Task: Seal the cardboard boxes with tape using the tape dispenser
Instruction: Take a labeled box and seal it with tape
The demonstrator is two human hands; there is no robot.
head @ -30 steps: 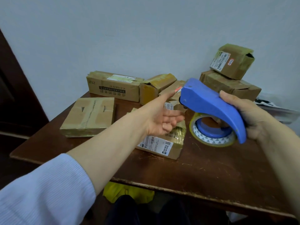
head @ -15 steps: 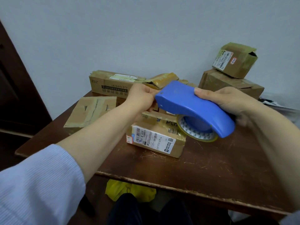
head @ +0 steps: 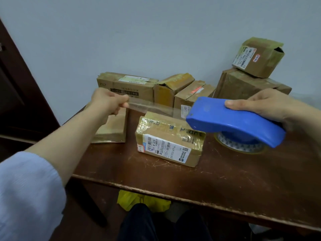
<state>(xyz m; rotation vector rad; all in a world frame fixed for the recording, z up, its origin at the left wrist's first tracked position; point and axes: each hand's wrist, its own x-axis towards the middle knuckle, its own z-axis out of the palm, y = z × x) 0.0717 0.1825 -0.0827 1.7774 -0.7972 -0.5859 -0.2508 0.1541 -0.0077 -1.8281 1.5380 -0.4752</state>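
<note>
The tape dispenser is gripped in my right hand, fingers wrapped over its blue back. It hangs low over the desk, and I cannot tell whether the roll touches the wood. My left hand pinches the free end of the clear tape, which stretches through the air between my two hands. The labelled box lies below that strip, nearer to me than either hand, and the tape does not touch it.

The strip is my worry: if it sags or twists, it may fold onto itself or land crooked. A hard tug from my left hand may slip the end out of the pinch. Neither hand pins the box, so it may slide once the tape grabs it.
</note>
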